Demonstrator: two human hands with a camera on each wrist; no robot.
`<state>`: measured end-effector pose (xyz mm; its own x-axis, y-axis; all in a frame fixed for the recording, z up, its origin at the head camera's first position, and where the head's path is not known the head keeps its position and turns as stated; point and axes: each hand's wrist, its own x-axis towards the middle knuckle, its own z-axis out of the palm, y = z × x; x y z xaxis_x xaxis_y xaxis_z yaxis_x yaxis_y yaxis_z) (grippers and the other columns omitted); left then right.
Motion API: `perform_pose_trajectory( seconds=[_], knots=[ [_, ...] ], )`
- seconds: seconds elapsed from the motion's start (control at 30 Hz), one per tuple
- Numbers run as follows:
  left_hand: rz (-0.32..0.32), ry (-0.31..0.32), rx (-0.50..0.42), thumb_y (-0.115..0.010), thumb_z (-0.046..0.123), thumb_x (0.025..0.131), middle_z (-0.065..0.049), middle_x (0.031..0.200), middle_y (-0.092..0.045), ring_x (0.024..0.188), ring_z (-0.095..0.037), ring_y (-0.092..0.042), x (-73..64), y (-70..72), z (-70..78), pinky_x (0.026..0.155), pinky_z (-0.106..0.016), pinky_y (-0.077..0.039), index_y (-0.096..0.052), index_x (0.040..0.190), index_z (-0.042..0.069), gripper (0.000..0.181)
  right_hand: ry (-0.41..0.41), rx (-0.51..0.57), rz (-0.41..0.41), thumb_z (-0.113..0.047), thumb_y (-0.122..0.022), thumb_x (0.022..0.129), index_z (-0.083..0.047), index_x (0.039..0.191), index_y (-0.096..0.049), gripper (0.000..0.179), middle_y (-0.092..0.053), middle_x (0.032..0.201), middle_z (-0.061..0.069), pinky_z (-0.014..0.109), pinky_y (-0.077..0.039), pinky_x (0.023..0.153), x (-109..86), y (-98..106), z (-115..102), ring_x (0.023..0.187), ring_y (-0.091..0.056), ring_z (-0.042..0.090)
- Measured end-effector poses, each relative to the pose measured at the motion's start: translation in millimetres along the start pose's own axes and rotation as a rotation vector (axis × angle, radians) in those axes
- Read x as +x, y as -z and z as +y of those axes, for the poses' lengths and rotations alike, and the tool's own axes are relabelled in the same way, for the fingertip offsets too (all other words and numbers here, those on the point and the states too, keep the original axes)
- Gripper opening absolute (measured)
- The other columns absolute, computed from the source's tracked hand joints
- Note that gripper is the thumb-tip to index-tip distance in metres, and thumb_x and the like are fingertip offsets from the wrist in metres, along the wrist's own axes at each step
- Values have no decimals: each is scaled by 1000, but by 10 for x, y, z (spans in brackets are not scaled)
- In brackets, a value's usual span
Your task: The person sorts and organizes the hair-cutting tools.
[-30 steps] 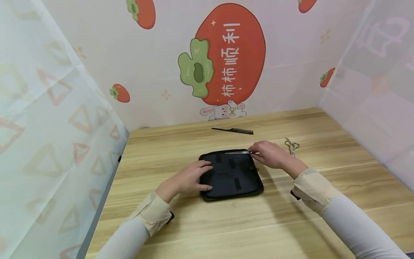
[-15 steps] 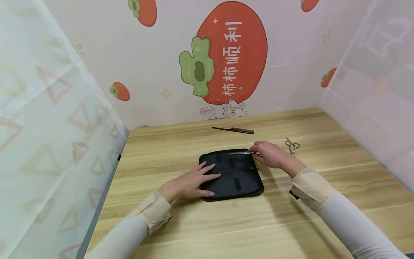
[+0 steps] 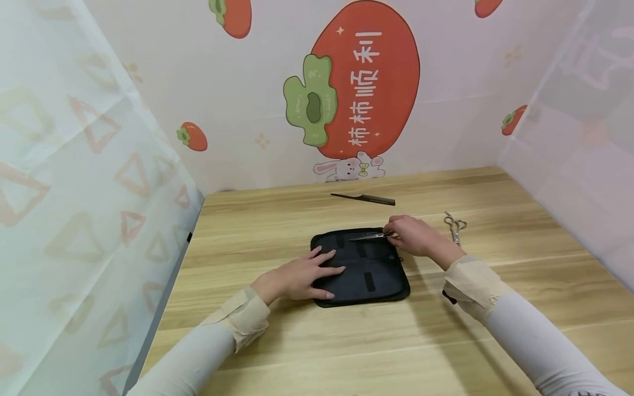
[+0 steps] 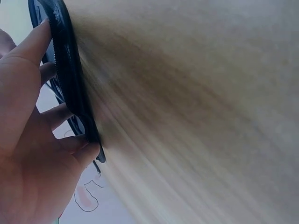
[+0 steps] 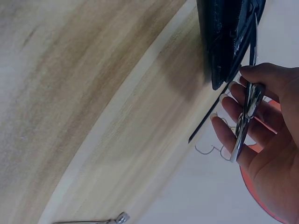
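Note:
An opened-out black zip case [image 3: 354, 283] with small dark strap loops lies flat on the table. My left hand [image 3: 299, 278] rests on its left side, fingers spread over the inner face; in the left wrist view, fingertips touch the case's zipped edge [image 4: 70, 70]. At the far right corner my right hand [image 3: 415, 235] pinches silver scissors [image 3: 369, 237] by the handle end. Their blades point left over the case. In the right wrist view the thumb presses near the scissors' pivot [image 5: 252, 95], with the finger rings against the palm side. Whether the blades touch the case I cannot tell.
A black tail comb [image 3: 376, 199] lies behind the case near the back wall. Another pair of silver scissors [image 3: 455, 226] lies to the right, partly hidden behind my right forearm. Printed cloth walls [image 3: 247, 99] enclose the wooden table [image 3: 356, 352] at the back and sides.
My left hand's fingers have spread wider and reach further over the case. The scissor tips have tilted slightly toward me, away from the case's far edge. The head view has shifted slightly.

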<state>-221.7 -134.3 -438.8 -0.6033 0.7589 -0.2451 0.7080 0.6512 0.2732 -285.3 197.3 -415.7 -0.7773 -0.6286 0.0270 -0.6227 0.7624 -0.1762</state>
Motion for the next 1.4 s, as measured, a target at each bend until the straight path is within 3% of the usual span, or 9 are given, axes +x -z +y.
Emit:
perform_pose_trajectory(
  seconds=[0.83, 1.4],
  knots=[
    [-8, 30, -1, -59, 58, 99, -10, 171, -15, 155, -43, -9, 16, -3, 18, 124, -53, -20, -37, 159, 35, 68, 82, -5, 11, -6, -72, 94, -8, 104, -79, 13, -64, 91, 2, 41, -54, 69, 170, -30, -113, 78, -62, 19],
    [-6, 28, -13, -62, 56, 98, -12, 170, -17, 155, -45, -10, 34, 22, 14, 123, -54, -21, -40, 158, 33, 69, 108, 16, 17, -5, -72, 93, -5, 104, -80, 13, -68, 94, 6, 43, -57, 76, 251, -67, -143, 85, -66, 23]
  ],
)
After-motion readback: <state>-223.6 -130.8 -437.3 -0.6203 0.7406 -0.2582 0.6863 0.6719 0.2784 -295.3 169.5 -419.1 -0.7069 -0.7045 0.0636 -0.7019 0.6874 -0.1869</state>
